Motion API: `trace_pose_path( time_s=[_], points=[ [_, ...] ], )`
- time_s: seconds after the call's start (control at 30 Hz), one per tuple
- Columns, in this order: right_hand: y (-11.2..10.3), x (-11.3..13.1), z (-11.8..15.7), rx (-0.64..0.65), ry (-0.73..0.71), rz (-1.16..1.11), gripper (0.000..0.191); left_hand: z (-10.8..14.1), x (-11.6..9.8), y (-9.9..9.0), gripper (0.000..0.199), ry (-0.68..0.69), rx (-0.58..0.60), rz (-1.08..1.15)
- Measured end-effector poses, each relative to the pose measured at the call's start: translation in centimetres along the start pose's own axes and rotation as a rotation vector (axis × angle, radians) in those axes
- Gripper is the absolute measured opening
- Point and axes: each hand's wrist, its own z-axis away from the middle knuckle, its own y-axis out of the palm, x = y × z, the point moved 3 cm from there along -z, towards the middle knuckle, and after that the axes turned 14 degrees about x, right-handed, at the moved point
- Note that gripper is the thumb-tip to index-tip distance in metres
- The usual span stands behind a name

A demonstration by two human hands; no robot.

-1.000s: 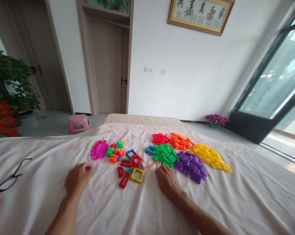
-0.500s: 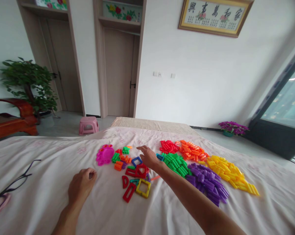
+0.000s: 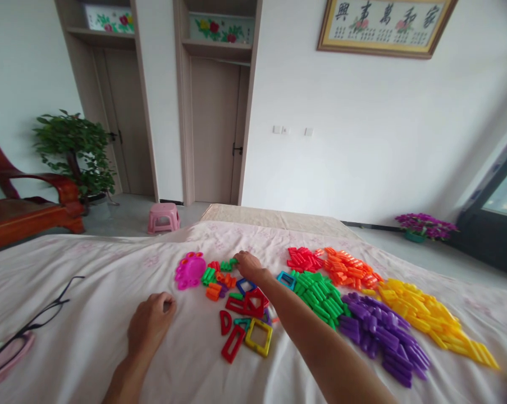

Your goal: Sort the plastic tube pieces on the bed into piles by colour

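Observation:
My right hand [image 3: 250, 262] reaches over the far side of the small mixed pile, its fingertips bent down at the green plastic pieces [image 3: 226, 265]. Its fingers look closed, and what is between them is hidden. Closed into a loose fist, my left hand [image 3: 151, 321] rests on the sheet, with nothing visible in it. Between the hands lie orange pieces [image 3: 213, 290], a blue square frame [image 3: 245, 285], a yellow square frame [image 3: 259, 337] and red frames [image 3: 233, 344]. A magenta scalloped plastic piece [image 3: 193, 270] lies left of the pile.
Sorted heaps of red [image 3: 304, 258], orange [image 3: 350, 268], green [image 3: 318, 296], purple [image 3: 382, 331] and yellow [image 3: 430, 314] pieces spread to the right. Eyeglasses [image 3: 46, 314] lie at the left on the pale sheet [image 3: 186, 359]. Beyond the sheet stands a pink stool [image 3: 164, 217].
My right hand has moved slightly left and down to the green pieces, its fingers closing in. My left hand stays closed on the sheet. The whole view has shifted, with things appearing further right.

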Motion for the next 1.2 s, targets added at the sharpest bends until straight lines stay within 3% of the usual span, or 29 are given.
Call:
trace_pose_path(
  time_s=[0.33,0.83,1.0,1.2],
  points=[
    [-1.7,-3.4,3.0,0.075,0.198,-0.074,0.024,0.5,-0.5,-0.7,0.025,-0.004,-0.031,0.026],
    [-0.9,-3.9,3.5,0.079,0.182,-0.539,0.012,0.5,-0.6,-0.9,0.026,0.000,-0.032,0.027],
    [-1.2,-3.4,4.9,0.027,0.125,-0.577,0.033,0.5,-1.0,-0.7,0.026,0.023,-0.033,0.023],
    [-1.7,-4.5,5.3,-0.002,0.224,-0.623,0.032,0.0,-0.6,0.0,0.026,0.059,-0.024,0.054]
  ],
)
